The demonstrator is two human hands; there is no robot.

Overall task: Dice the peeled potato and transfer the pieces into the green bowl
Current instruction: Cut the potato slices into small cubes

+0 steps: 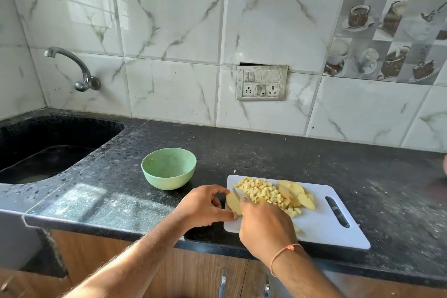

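At the near edge of the dark counter (pixel 242 147), a white cutting board (pixel 333 230) carries a heap of diced potato (pixel 263 192) with several slices (pixel 296 192) just right of it. The left hand (pixel 205 205) pinches a potato piece (pixel 233 202) at the board's left end. The right hand (pixel 264 222) grips a knife (pixel 238 193), its blade against that piece. The green bowl (pixel 168 168) stands left of the board, farther back, beside the sink (pixel 36 147).

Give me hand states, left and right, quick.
Left hand: fingers curled round the potato slice, holding it on the cutting board.
Right hand: closed on the knife, blade at the slice.
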